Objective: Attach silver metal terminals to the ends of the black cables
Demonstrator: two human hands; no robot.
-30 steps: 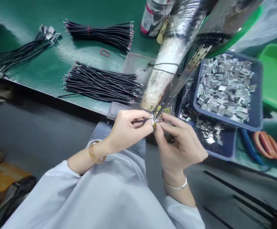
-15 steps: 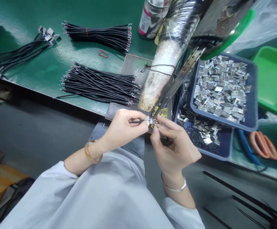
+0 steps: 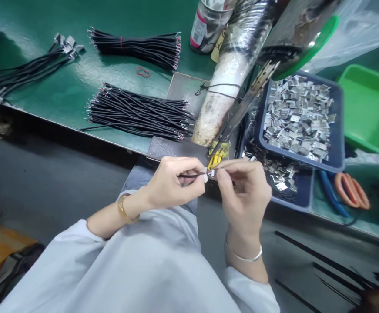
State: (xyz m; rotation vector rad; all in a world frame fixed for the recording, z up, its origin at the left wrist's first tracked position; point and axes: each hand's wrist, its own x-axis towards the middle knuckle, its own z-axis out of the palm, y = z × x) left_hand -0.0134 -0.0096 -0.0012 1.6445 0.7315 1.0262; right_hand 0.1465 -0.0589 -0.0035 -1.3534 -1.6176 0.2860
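My left hand (image 3: pixel 179 180) is closed, pinching a short black cable (image 3: pixel 189 175) near its end between thumb and fingers. Close by on the right, my right hand (image 3: pixel 244 187) is closed too, with thumb and forefinger pressed together at the cable's tip. A tiny silvery and reddish bit (image 3: pixel 212 172) shows between the two hands; what exactly the right fingers grip is too small to make out. Just beyond the fingertips are a yellow slotted part (image 3: pixel 215 160) and the lower end of a dark metal lever (image 3: pixel 231 124).
Behind lie a loose pile of black cables (image 3: pixel 140 111) and a banded bundle (image 3: pixel 137 48). Cables with metal ends (image 3: pixel 32 67) are at left. A wrapped post (image 3: pixel 218 95) stands ahead. At right are blue trays of metal pieces (image 3: pixel 339 130), a green bin (image 3: pixel 372 108) and orange-handled pliers (image 3: pixel 352 191).
My right hand has turned, its fingers now drawn closer together at the cable's end. The yellow part beyond the fingertips shows more. My left hand keeps its pinch on the cable.
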